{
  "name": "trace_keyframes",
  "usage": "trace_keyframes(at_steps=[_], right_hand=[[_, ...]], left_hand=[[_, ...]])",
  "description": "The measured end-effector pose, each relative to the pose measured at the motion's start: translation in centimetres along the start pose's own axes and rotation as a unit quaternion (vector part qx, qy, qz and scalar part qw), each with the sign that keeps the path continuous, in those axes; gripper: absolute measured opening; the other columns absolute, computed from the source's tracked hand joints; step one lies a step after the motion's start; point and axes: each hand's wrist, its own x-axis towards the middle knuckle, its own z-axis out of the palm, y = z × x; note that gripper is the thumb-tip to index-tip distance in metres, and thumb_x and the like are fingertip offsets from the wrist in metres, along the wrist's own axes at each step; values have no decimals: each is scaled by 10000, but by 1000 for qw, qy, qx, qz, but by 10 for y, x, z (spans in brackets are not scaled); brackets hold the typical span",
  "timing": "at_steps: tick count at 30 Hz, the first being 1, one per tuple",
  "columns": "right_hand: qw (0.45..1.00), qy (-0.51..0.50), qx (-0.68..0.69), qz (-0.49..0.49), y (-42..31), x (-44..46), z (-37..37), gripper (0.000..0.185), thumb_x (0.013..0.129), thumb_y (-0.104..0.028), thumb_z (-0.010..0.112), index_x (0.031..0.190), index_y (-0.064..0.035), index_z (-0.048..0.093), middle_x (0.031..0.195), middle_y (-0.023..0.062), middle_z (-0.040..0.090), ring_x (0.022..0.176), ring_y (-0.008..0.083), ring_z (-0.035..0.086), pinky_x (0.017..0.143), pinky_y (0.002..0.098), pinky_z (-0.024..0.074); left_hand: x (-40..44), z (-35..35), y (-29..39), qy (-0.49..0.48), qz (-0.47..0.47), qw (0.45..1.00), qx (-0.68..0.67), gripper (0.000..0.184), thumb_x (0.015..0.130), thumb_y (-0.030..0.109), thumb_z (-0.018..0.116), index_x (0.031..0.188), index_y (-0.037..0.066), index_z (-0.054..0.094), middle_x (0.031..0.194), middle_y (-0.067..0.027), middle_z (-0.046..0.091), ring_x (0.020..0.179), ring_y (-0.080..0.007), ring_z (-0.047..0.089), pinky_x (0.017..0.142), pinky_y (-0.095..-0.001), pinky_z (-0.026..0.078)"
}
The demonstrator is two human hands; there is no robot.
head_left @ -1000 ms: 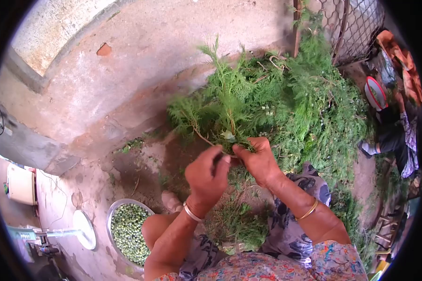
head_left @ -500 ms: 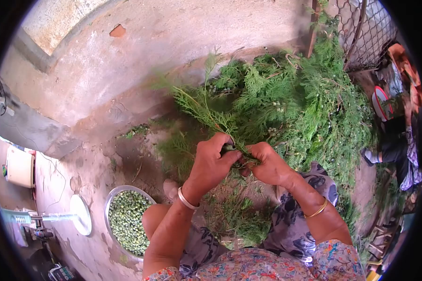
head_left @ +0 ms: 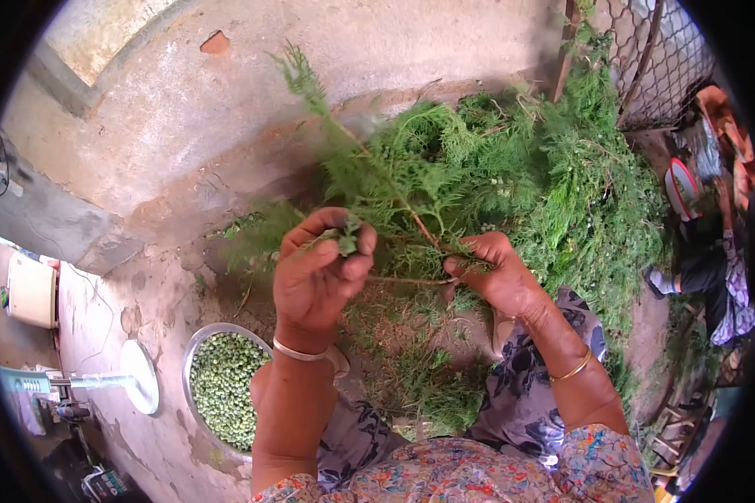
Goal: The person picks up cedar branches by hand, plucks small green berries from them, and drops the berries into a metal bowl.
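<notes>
Small green cones (head_left: 347, 240) are pinched in the curled fingers of my left hand (head_left: 320, 272), held up left of centre. My right hand (head_left: 502, 281) is closed round the stem end of a leafy green branch (head_left: 394, 184), whose sprays reach up and left, partly blurred. A thin bare twig runs from my right hand toward my left. Beyond my hands lies a big pile of green branches (head_left: 596, 193). A metal basin (head_left: 195, 401) full of small green cones stands on the floor by my left knee.
A fan (head_left: 138, 376) lies or stands at the left, near a cream box (head_left: 32, 289). A plastered wall (head_left: 201, 109) runs behind. At the right are wire mesh (head_left: 658, 67), a red-rimmed bowl (head_left: 682, 188) and part of another person (head_left: 703, 272). Cut sprigs litter the floor.
My left hand has come away from my right, moving left and up with green cones in its fingers. The branch in my right hand now points farther up.
</notes>
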Motion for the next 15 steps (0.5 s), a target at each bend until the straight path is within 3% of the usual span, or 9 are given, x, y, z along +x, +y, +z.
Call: trace_keyframes(at_steps=[2,4,6,7,8,10,12,13,15], right_hand=[[1000,6,8,-3,5,0,-2,107,863,-25,550,799,49,592,659,85,620,615,145,639,603,282,492],[997,69,37,15,15,-1,-3,105,866,-85,581,813,-4,621,640,60,639,625,121,577,630,289,450],[996,84,39,15,17,-2,-5,92,865,-76,585,837,6,614,659,59,621,625,143,607,651,289,463],[994,99,42,18,18,-2,-5,86,864,-67,588,862,17,607,677,59,603,624,164,637,673,290,475],[994,99,40,18,18,-3,-5,86,864,-67,588,862,17,607,677,59,603,624,164,637,673,290,475],[967,115,224,41,17,-4,-5,92,869,-82,592,891,5,609,704,60,593,626,167,627,674,294,467],[970,116,209,36,19,-5,-6,90,871,-79,587,891,6,608,704,62,594,624,165,622,662,293,467],[973,117,197,34,20,-6,-6,88,874,-76,583,890,8,607,704,64,594,622,162,617,650,293,467],[969,115,217,34,16,-5,-4,86,871,-73,584,877,9,611,690,62,597,619,160,615,644,290,465]], left_hand=[[2,-14,3,-99,7,991,-93,276,823,207,630,900,-30,512,933,-217,501,653,-131,492,391,-179,356],[1,-15,2,-115,27,990,-80,265,836,222,621,843,-15,501,852,-188,527,564,-113,470,392,-182,342],[-5,-2,3,-64,21,990,128,259,834,220,616,830,-28,545,730,-163,559,476,-100,452,402,-183,349],[-7,3,4,-65,22,990,127,259,834,220,616,830,-28,545,730,-163,559,476,-100,452,402,-183,349],[-10,8,5,-71,-47,977,197,194,826,168,616,828,-22,581,692,-130,574,498,-94,482,408,-193,366],[-11,12,0,-78,-114,954,266,133,819,116,615,825,-17,617,654,-98,590,520,-87,513,414,-203,383],[-8,17,-17,-17,-106,915,388,137,804,94,622,851,-35,623,651,-107,602,453,-94,487,405,-189,348],[-5,12,-32,60,-31,915,398,82,798,47,625,853,-14,625,654,-72,602,474,-90,503,416,-188,349],[-2,11,-41,133,-4,937,324,86,803,62,629,857,-4,624,670,-66,603,502,-89,515,422,-187,351]])
